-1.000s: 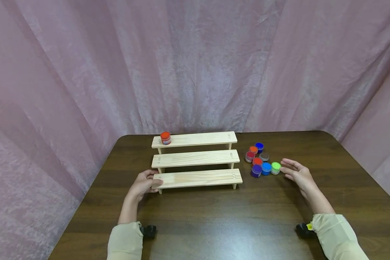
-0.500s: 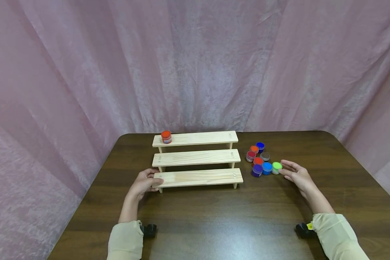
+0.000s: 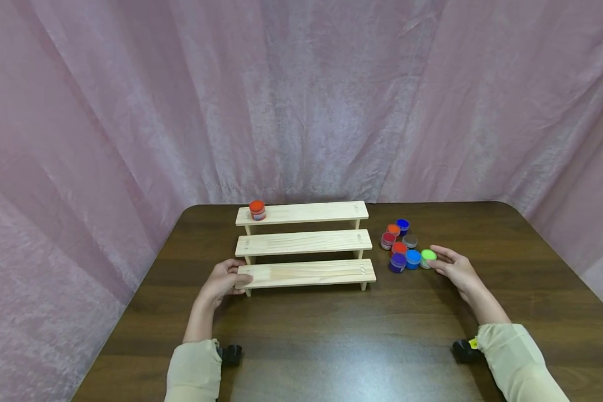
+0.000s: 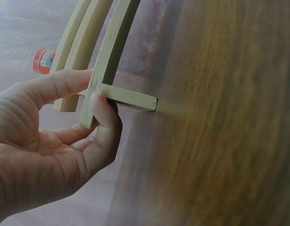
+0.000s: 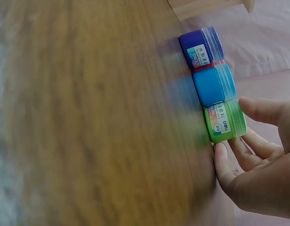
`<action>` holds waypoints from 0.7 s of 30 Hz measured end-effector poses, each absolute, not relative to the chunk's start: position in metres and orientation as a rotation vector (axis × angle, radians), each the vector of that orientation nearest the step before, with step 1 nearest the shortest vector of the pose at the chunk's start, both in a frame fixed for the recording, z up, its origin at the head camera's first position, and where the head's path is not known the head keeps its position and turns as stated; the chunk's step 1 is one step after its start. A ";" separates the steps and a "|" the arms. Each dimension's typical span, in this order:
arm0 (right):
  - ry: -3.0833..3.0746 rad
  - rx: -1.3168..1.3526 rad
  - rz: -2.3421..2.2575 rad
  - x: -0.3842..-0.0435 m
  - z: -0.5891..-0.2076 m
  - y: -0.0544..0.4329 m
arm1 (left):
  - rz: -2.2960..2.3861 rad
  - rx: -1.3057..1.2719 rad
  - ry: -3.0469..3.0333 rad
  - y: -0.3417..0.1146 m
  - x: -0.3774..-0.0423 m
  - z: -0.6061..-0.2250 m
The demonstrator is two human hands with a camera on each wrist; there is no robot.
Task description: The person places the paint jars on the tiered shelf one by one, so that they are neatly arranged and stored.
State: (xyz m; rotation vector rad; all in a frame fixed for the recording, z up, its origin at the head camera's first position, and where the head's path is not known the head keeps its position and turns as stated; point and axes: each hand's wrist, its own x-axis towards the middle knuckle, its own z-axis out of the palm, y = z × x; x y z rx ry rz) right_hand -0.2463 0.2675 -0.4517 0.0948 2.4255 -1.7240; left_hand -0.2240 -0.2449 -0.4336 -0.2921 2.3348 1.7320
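Note:
My left hand (image 3: 223, 283) grips the left end of the lowest tier of a three-tier wooden display stand (image 3: 306, 273). In the left wrist view, its thumb and fingers (image 4: 105, 115) close round the plank beside a short leg (image 4: 131, 97). My right hand (image 3: 454, 272) is at a small paint jar with a light green lid (image 3: 428, 255), its thumb at the near side and fingers round behind. The right wrist view shows the thumb (image 5: 260, 109) at the green jar's (image 5: 225, 121) lid, with the jar upright on the table. A red paint jar (image 3: 257, 210) stands at the top tier's left end.
Left of the green jar cluster several more paint jars, among them blue (image 3: 412, 259), purple (image 3: 398, 263), brown (image 3: 410, 241), dark red (image 3: 388, 240) and dark blue (image 3: 403, 226). A pink curtain (image 3: 301, 111) hangs behind the brown table (image 3: 301, 335).
My right hand has moved slightly left, and its thumb and fingers have come in around the green jar. The left hand keeps its hold on the stand.

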 end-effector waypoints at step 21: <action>2.478 0.119 -1.648 -0.248 -0.452 0.267 | 1.738 -0.281 2.323 -0.246 -0.225 -0.433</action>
